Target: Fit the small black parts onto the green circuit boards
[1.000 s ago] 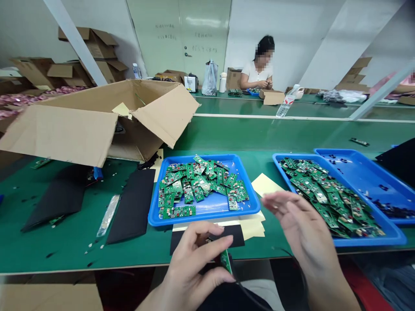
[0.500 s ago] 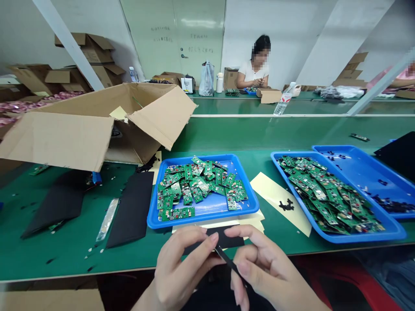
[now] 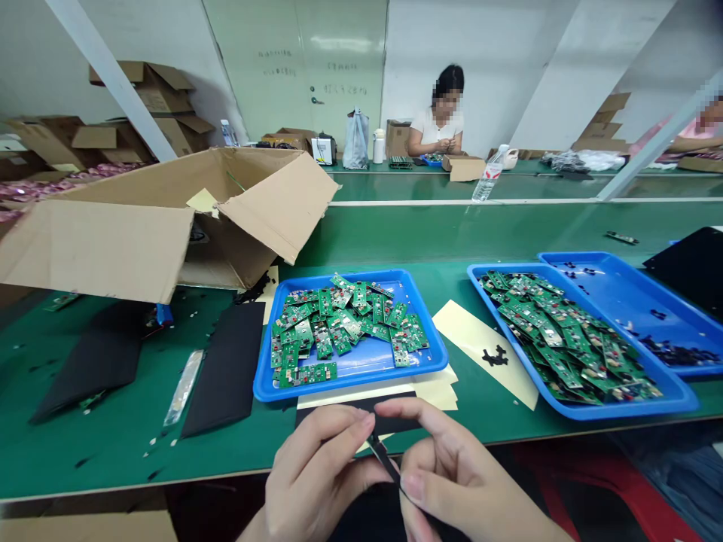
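Observation:
A thin black strip (image 3: 384,458) with a paler edge runs slantwise between my two hands, in front of the table's edge. My left hand (image 3: 313,470) pinches its upper end between thumb and fingertips. Lower down, the thumb and curled fingers of my right hand (image 3: 452,478) grip the strip, while the right index finger reaches across to the pinched end. Just beyond the hands lies a black sheet (image 3: 361,401) over cream papers (image 3: 437,391). Behind it is a blue tray (image 3: 350,385) with many small green circuit boards (image 3: 339,324).
To the right, a second blue tray (image 3: 615,412) holds piled boards, beside another tray (image 3: 694,316) with small black pieces. Black bits (image 3: 495,356) lie on cream paper. At left are a large open carton (image 3: 107,241) and black sheets (image 3: 223,369). A co-worker (image 3: 437,128) sits opposite.
My right index finger has moved left to the strip's upper end, close to my left fingertips. The camera view has shifted slightly; the trays and boards look the same.

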